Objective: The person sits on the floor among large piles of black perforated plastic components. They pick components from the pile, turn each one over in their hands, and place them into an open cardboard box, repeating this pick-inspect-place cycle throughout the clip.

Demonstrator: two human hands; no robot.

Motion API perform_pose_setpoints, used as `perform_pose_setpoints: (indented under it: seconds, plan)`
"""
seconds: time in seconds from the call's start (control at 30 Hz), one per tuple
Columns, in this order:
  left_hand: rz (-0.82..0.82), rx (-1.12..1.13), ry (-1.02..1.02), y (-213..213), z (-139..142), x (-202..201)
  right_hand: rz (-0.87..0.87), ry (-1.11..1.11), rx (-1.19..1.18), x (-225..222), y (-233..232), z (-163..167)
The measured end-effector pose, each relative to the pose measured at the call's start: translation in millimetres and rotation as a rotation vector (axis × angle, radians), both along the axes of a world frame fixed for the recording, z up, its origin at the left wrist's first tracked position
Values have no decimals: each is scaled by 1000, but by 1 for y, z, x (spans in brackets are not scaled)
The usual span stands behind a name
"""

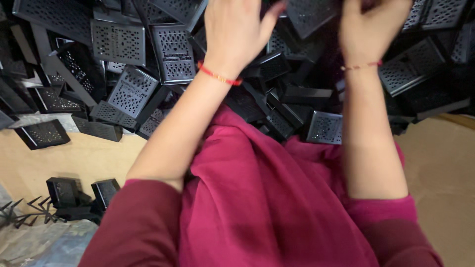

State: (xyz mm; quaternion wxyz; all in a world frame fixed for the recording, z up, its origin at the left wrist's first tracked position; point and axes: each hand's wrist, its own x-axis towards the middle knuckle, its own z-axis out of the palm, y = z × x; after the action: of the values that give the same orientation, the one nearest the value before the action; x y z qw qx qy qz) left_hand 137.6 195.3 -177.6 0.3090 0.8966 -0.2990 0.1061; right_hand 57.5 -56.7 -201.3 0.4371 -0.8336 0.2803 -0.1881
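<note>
Two hands reach into a big pile of black boxes (118,42) at the top. The left hand (235,32) and right hand (368,29) each wear a red wrist thread. A pink cloth (262,198) fills the bottom middle.

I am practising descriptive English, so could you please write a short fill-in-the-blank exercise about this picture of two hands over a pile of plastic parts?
1. The pile of perforated covers is ____ in colour.
2. The left hand has a thread of ____ colour around its wrist.
3. The right hand is blurred and reaches into the ____ of covers.
4. The person's sleeves are dark ____.

Missing words: black; red; pile; pink
</note>
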Motion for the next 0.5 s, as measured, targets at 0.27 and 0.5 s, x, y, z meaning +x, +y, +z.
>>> perform_pose_setpoints:
  seconds: [0.27,0.5]
  plan:
    - [51,170,-19,-3,-3,-4,404,-139,-634,-19,42,1]
    - [182,-480,144,19,-11,3,137,-232,310,-26,45,38]
